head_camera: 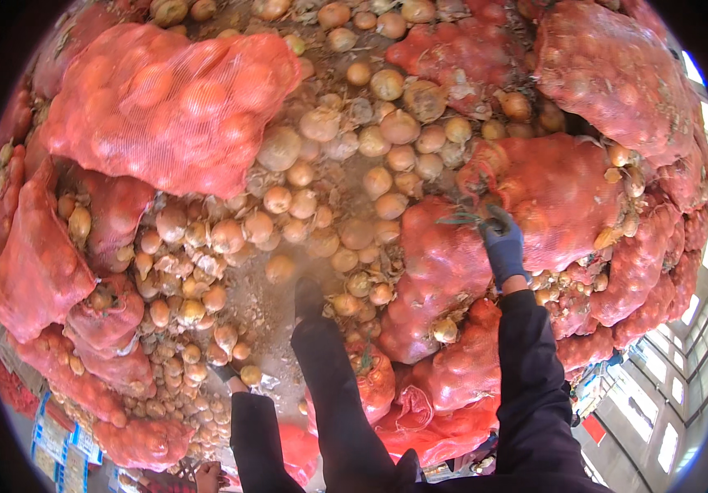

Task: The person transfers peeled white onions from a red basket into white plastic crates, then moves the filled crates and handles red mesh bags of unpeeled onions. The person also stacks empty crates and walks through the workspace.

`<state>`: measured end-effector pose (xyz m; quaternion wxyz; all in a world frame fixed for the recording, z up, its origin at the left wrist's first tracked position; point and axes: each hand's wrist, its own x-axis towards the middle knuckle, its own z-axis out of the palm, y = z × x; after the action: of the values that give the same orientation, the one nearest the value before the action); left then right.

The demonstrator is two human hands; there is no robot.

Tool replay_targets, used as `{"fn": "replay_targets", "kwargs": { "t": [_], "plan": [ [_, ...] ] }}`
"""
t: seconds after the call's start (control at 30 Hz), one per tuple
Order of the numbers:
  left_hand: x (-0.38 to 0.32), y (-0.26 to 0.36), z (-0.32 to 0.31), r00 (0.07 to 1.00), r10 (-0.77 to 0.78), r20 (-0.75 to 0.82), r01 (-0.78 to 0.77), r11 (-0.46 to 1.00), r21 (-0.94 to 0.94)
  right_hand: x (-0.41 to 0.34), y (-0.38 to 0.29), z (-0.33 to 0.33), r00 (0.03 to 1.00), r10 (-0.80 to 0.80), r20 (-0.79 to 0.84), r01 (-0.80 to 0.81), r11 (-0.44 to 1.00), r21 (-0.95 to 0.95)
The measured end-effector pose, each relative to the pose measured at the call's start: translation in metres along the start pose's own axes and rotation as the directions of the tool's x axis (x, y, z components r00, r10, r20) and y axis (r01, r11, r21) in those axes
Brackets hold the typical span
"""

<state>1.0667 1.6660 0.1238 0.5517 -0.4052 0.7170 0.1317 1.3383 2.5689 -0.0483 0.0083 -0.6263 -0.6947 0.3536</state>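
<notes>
My right hand [503,243], in a blue-grey work glove, reaches to the gathered mouth of a red mesh sack [566,200] full of onions. Its fingers are curled against the mesh, but whether they grip it is not clear. Thin green leaves [460,217] stick out just left of the fingertips. Directly left of and below the hand lies another filled red mesh sack [443,271]. My left hand is out of view. Before me, loose brown onions [391,126] and dry skins cover much of the dusty floor.
My dark-trousered legs [345,394] stand among loose onions. A plump mesh sack [169,105] lies at upper left, with more sacks [40,259] along the left side. Stacked sacks [619,80] rise at right. At the bottom edge is a bare hand [208,477], apparently another person's.
</notes>
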Motion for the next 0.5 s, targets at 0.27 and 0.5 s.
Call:
{"fn": "replay_targets", "kwargs": {
  "t": [0.27, 0.5],
  "plan": [
    [0.011, 0.02, -0.018, 0.998, 0.067, -0.017, -0.066, 0.998, 0.015, 0.014, -0.001, 0.016, 0.998, 0.058, 0.034, -0.065, 0.955, 0.291],
    [0.022, 0.042, -0.022, 0.995, 0.095, 0.031, -0.096, 0.995, 0.01, 0.045, 0.029, 0.063, 0.973, 0.051, -0.227, 0.093, 0.808, 0.581]
  ]
}}
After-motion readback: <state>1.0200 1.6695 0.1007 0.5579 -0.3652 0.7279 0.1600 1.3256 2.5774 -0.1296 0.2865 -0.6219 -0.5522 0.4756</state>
